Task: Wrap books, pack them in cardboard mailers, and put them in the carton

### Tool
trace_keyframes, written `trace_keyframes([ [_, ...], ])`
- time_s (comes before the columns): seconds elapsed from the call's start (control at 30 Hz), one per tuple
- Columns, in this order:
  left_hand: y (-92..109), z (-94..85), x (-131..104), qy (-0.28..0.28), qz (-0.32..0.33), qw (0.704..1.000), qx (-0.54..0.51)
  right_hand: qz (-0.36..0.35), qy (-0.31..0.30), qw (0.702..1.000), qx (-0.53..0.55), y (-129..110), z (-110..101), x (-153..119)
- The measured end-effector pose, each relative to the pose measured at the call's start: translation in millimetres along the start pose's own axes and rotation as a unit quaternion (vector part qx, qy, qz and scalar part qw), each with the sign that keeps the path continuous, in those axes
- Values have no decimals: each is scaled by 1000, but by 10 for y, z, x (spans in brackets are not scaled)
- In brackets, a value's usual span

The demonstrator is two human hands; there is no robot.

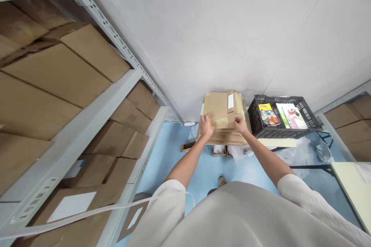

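Note:
A flattened cardboard box (218, 104) with tape and a white label lies on top of a stack of flat cardboard (226, 137) against the wall. At the left of its near edge, my left hand (206, 126) is closed, fingers bent over the cardboard. My right hand (241, 124) pinches the same near edge farther right, its fingers curled inward. The fingertips of both hands are partly hidden. Just right of the stack stands a black plastic crate (272, 133) holding colourful books (269, 115).
Metal shelving (95, 104) full of cardboard boxes (60, 73) rises on my left. A pale tabletop (355, 189) is at lower right, near another shelf of boxes (359, 135). Plastic bags (294, 152) and small open boxes lie low around the stack. A white strap (116, 206) crosses the lower left.

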State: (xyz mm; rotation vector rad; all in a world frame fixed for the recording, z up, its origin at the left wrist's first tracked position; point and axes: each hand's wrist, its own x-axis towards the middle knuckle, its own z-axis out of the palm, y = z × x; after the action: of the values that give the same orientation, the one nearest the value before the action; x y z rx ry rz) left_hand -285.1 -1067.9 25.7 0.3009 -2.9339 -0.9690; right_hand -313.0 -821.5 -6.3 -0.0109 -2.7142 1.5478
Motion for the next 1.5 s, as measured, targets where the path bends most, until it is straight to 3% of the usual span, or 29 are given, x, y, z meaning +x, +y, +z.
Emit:
trace_keyframes([
  [0.17,159,-57,-51,54,38,997,-50,11,37,997,70,-68,-191,-33],
  [0.4,726,-67,-112,90,106,987,-75,7,106,987,122,-5,-649,-133],
  [0.53,1026,67,-172,72,130,982,-118,4,133,983,129,73,-985,-241],
  [0.67,1352,331,-218,67,197,960,-186,-2,176,975,139,257,-1432,-429],
  [0.83,1985,771,-345,23,265,936,-232,35,254,957,136,608,-2111,-808],
  [1.03,3038,1460,-813,-43,346,910,-226,84,351,925,120,1201,-3121,-1529],
  [1.3,4457,2678,-2009,-167,430,858,-226,155,456,871,99,2212,-4483,-2987],
  [1.5,5165,3509,-2957,-286,485,795,-225,247,537,801,100,2853,-5013,-4164],
])
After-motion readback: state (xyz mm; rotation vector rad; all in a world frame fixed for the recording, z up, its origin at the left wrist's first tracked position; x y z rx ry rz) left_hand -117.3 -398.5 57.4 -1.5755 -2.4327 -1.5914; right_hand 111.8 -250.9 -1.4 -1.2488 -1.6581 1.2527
